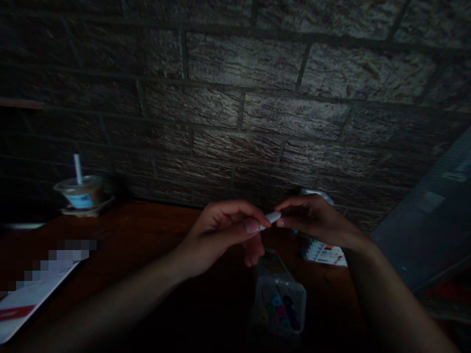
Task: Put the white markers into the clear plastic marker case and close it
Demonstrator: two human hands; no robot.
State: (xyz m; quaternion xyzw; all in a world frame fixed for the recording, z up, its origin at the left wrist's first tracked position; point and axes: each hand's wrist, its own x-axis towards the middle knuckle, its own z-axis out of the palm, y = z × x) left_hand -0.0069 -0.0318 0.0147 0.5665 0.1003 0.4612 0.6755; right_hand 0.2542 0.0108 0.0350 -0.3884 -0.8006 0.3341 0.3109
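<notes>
Between my two hands is a slim white pen-shaped piece [271, 218], mostly covered by fingers, so its exact kind is not clear. My left hand [224, 230] pinches it between thumb and forefinger, with the other fingers curled below. The fingertips of my right hand [312, 218] close on its far end. Just below the hands stands a clear plastic box [300, 299] with several markers [279, 311] in it, their ends in different colours.
On the wooden table [147, 230], a lidded drink cup [83, 192] with a straw stands at the back left. A white card or board [40, 289] lies front left. Printed packaging [326, 252] sits by my right wrist. A brick wall [221, 108] rises behind.
</notes>
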